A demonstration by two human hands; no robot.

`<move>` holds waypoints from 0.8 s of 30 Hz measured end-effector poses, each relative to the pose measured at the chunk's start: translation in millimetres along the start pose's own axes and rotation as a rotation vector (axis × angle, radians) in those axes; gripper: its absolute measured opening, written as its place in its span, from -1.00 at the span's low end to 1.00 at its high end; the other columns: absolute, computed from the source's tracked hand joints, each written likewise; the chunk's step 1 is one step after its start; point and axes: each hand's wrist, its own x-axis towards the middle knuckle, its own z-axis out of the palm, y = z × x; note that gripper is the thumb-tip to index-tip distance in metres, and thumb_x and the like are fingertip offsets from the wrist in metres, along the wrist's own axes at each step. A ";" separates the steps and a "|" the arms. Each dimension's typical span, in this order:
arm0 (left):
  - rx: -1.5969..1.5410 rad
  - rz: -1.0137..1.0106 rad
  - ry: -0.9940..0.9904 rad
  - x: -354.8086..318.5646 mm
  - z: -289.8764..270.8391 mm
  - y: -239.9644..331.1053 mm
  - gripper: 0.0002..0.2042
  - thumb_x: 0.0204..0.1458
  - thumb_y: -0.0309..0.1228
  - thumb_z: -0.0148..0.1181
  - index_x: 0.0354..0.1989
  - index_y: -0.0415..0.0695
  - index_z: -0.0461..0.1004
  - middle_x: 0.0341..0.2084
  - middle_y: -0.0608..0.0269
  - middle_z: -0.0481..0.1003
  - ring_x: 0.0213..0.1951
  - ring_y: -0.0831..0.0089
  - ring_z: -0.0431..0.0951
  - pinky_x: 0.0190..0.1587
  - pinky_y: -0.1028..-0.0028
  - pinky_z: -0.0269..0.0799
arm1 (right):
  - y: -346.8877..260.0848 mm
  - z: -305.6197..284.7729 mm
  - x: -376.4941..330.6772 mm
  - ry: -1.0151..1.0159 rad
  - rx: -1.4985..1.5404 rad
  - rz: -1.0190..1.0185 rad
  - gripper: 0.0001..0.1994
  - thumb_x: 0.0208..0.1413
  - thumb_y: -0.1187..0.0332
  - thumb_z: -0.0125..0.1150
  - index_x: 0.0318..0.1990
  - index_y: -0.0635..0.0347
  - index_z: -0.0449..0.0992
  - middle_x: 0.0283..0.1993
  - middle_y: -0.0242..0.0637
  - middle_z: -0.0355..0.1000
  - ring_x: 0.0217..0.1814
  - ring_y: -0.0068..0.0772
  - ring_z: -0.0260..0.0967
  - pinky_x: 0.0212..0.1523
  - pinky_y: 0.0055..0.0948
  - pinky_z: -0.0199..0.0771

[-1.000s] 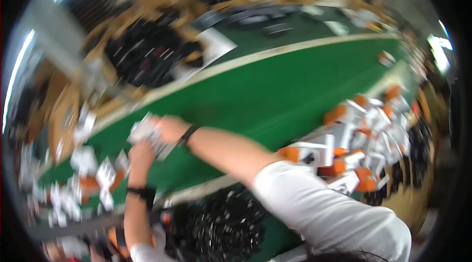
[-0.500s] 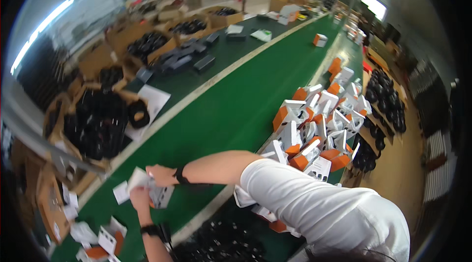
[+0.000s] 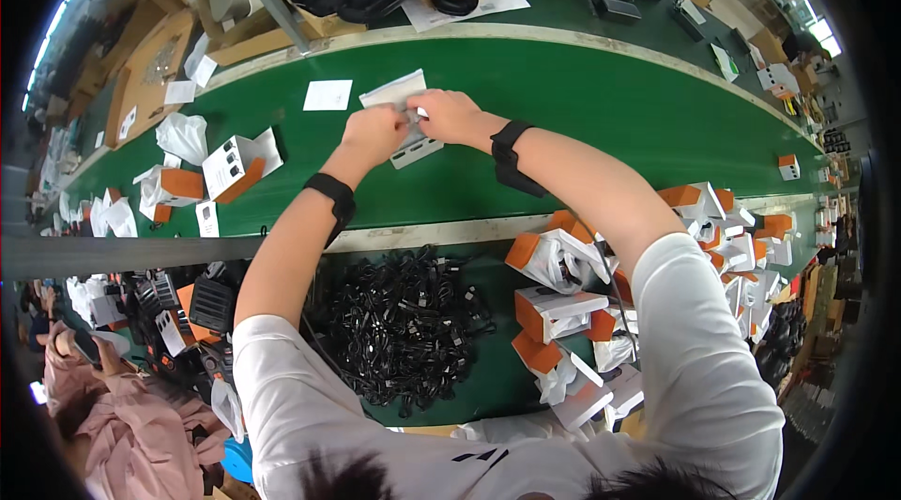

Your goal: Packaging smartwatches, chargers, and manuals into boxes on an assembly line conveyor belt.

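Both my hands meet over the green conveyor belt (image 3: 582, 106). My left hand (image 3: 373, 134) and my right hand (image 3: 447, 115) together grip a small white box (image 3: 413, 145) with a white paper leaflet (image 3: 394, 87) against it. Black bands sit on both wrists. A separate white paper slip (image 3: 328, 94) lies flat on the belt just left of my hands.
Orange-and-white boxes (image 3: 235, 167) and plastic bags (image 3: 182, 136) lie on the belt at left. A heap of black cables (image 3: 404, 326) fills the near bench, with more orange-and-white boxes (image 3: 554, 303) to its right. Another person in pink (image 3: 103, 415) sits lower left.
The view has swung, so the belt now runs across the frame. My hands have stayed together on the white box and leaflet, now near the top centre.
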 end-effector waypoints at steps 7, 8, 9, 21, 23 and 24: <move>-0.340 -0.210 -0.194 12.1 -17.3 -1.6 -0.72 -0.17 -0.31 0.01 -0.30 -0.16 0.50 -0.28 0.04 0.48 -0.24 0.17 0.49 -0.20 0.36 0.39 | -3.6 -7.5 -12.7 -0.175 -0.542 -0.166 -0.77 -0.11 0.43 0.03 -0.24 -0.01 0.47 -0.24 -0.18 0.38 -0.24 -0.21 0.41 -0.28 -0.35 0.42; -0.285 -0.187 -0.041 20.1 -16.3 8.3 -0.72 -0.15 -0.32 0.01 -0.28 -0.18 0.47 -0.35 0.03 0.48 -0.30 0.19 0.49 -0.25 0.36 0.38 | -6.1 -10.0 -12.2 -0.252 -0.637 -0.159 -0.75 -0.11 0.44 0.03 -0.22 -0.02 0.47 -0.21 -0.18 0.38 -0.22 -0.24 0.41 -0.26 -0.37 0.43; -0.239 -0.155 0.111 30.9 -18.0 25.0 -0.72 -0.13 -0.32 0.01 -0.25 -0.19 0.45 -0.43 0.03 0.49 -0.36 0.22 0.49 -0.30 0.35 0.36 | -1.9 -14.1 -14.1 -0.257 -0.641 -0.149 -0.75 -0.11 0.44 0.03 -0.22 -0.02 0.47 -0.21 -0.18 0.38 -0.22 -0.24 0.41 -0.26 -0.37 0.43; -0.741 -0.151 0.139 44.0 15.8 32.5 -0.62 -0.20 -0.61 0.16 -0.14 -0.24 0.24 -0.28 0.05 0.38 -0.25 0.14 0.43 -0.19 0.33 0.34 | 23.3 -29.7 -28.2 -0.314 -0.085 0.002 -0.64 -0.11 0.48 -0.01 -0.07 0.15 0.40 -0.08 -0.12 0.36 -0.11 -0.07 0.35 -0.10 -0.24 0.35; -0.503 0.018 0.294 38.1 8.0 30.0 -0.62 -0.28 -0.64 0.13 -0.21 -0.23 0.21 -0.32 -0.04 0.39 -0.24 0.02 0.42 -0.27 0.29 0.35 | 29.4 -27.7 -34.9 -0.146 0.001 -0.115 -0.63 -0.09 0.45 -0.02 -0.04 0.17 0.36 -0.10 -0.07 0.36 -0.13 -0.03 0.35 -0.09 -0.23 0.34; -0.423 -0.026 0.281 38.4 3.2 36.1 -0.61 -0.30 -0.63 0.15 -0.24 -0.17 0.19 -0.36 -0.04 0.40 -0.25 0.01 0.42 -0.28 0.29 0.35 | 36.4 -26.0 -37.0 -0.143 0.000 -0.114 -0.63 -0.09 0.45 -0.02 -0.04 0.17 0.36 -0.10 -0.07 0.36 -0.13 -0.03 0.35 -0.09 -0.23 0.34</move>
